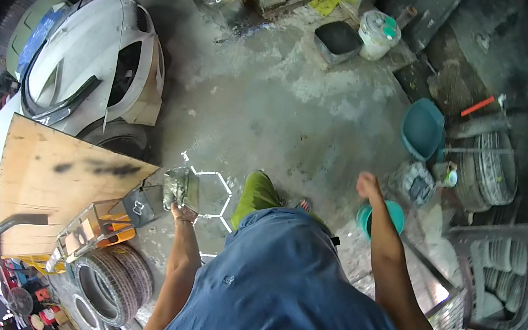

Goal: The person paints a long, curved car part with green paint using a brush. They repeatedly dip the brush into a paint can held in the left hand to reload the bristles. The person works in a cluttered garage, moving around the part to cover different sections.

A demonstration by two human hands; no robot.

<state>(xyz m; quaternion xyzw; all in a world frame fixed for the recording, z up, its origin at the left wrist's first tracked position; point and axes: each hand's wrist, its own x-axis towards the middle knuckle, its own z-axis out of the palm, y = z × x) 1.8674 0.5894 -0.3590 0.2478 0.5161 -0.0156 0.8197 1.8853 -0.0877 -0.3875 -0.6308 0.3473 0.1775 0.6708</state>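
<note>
My left hand is out to the left at about hip height. Its fingers are closed on the near edge of a scuffed, shiny silver-grey boxy container, whose exact kind I cannot make out. Out to the right, my right hand is curled, with the arm stretched forward. Whatever its fingers may hold is hidden. Below and beside that forearm stands a teal bucket on the floor.
To the left are a white car body, a plywood sheet and stacked tires. Ahead stand a black square tub and a white pail. A teal basin and wheel rims sit at right.
</note>
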